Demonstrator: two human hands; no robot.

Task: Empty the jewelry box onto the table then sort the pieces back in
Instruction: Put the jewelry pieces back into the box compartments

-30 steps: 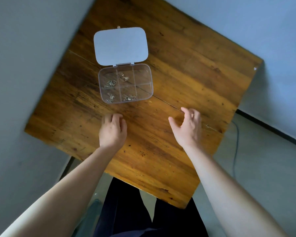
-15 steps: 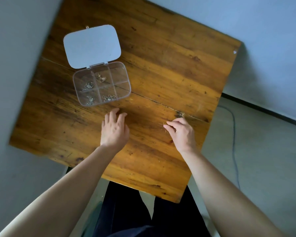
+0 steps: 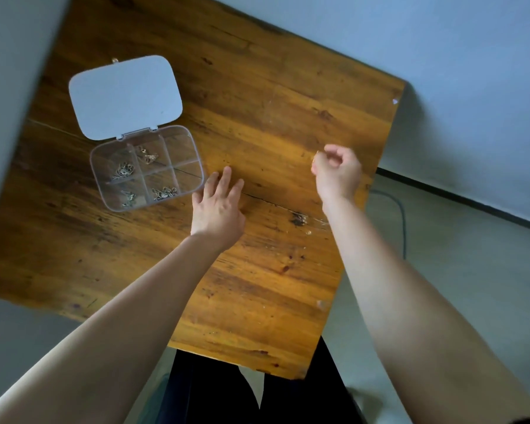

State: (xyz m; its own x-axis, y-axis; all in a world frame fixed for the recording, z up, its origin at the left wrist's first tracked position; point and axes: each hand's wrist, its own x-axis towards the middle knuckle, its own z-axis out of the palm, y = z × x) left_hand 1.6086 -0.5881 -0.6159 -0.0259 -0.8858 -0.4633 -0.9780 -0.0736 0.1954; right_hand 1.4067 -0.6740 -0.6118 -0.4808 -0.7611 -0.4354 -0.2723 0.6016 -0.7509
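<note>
A clear plastic jewelry box (image 3: 193, 160) lies open on the wooden table (image 3: 257, 117), its white lid (image 3: 124, 97) folded back flat. Small metal pieces (image 3: 123, 171) sit in several of its compartments; the two right-hand ones look empty. My left hand (image 3: 219, 206) rests flat on the table with fingers spread, its fingertips just right of the box's near right corner. My right hand (image 3: 337, 174) hovers above the table's right side, fingers curled, pinching a tiny gold-coloured piece (image 3: 315, 156) between thumb and fingertip.
The table's right edge (image 3: 380, 166) lies close to my right hand, with grey floor and a dark cable (image 3: 403, 215) beyond it. A dark knot and a small speck (image 3: 300, 218) mark the wood near my right wrist. Grey wall runs along the left.
My right hand has lifted off the table and moved away from me with a small piece pinched in it. My left hand slid forward toward the box and spread flat.
</note>
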